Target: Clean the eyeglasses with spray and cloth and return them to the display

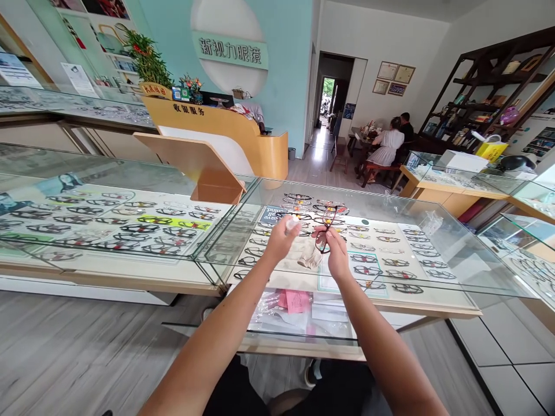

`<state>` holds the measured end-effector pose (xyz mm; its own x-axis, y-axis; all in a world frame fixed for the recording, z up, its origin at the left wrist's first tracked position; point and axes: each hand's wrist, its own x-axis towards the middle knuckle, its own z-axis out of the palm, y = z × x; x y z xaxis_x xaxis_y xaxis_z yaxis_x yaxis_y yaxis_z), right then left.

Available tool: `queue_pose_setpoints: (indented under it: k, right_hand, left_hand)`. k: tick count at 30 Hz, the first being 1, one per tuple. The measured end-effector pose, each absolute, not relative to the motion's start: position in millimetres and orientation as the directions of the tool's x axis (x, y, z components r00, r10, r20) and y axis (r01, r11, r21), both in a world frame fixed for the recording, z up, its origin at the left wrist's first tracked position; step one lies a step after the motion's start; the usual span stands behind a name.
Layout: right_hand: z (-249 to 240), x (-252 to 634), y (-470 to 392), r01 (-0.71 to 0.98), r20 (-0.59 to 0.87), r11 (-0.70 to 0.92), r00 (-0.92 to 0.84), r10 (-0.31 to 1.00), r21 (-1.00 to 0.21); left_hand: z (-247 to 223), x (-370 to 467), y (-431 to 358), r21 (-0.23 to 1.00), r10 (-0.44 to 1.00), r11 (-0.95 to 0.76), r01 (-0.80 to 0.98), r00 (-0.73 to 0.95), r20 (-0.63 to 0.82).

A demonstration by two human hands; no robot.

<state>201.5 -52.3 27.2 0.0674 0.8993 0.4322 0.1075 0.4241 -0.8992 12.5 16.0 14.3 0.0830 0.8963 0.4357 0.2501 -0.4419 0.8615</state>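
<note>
My right hand grips a pair of dark-rimmed eyeglasses, held up on edge above the glass counter. To its left, my left hand is closed around a small white wad, perhaps a cloth or tissue; its exact kind is unclear. The two hands are apart, with the glasses between them. Below them a crumpled pale cloth shows on the counter. Rows of eyeglass frames lie inside the glass display case under my hands.
A second display case with more frames adjoins on the left, and a brown board stands tilted behind it. Under the counter's front is a shelf with pink paper and plastic bags. Two people sit at a table further back.
</note>
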Motion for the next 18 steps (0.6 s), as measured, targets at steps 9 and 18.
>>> queue_pose_setpoints:
  k: [9, 18]
  right_hand:
    - [22, 202, -50, 0.067, 0.411, 0.406, 0.124, 0.903, -0.911]
    - [22, 204, -49, -0.031, 0.41, 0.419, 0.148, 0.9, -0.908]
  left_hand:
    - [-11, -34, 67, 0.954, 0.789, -0.021, 0.298, -0.581, 0.199]
    - [-24, -44, 72, 0.945, 0.778, 0.033, 0.327, -0.602, 0.181]
